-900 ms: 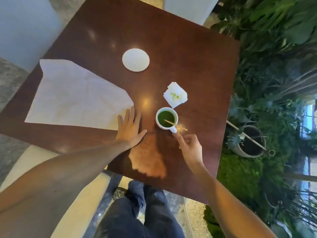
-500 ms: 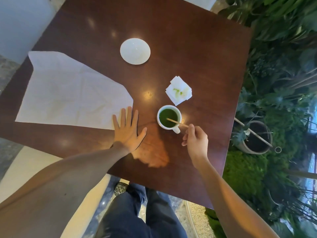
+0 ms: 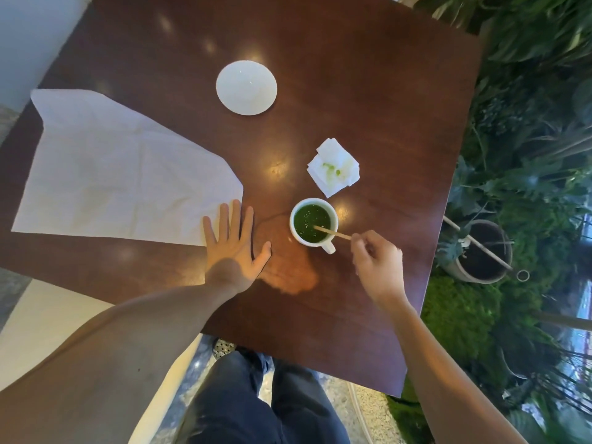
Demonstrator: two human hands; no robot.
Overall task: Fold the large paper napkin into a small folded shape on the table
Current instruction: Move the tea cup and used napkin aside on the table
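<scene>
Since the earlier frame the right hand (image 3: 378, 261) has closed in on the wooden stirrer (image 3: 331, 233) and is now pinching its outer end between curled fingers, where before it was only hovering beside the cup's handle. The stirrer's other end is dipping into the green liquid in the white cup (image 3: 314, 223), which is standing on the dark wooden bench (image 3: 368, 100). The left hand (image 3: 235, 243) is lying flat and spread wide, palm down, holding nothing; its fingertips are resting on the near right corner of the large paper napkin (image 3: 118, 174), just as they were before. The napkin is lying opened out and creased across the left part of the bench, with its right corner turned over. A small folded napkin (image 3: 334, 166) with green stains is sitting just beyond the cup, and a round white coaster (image 3: 246, 87) is lying farther back, well apart from both.
</scene>
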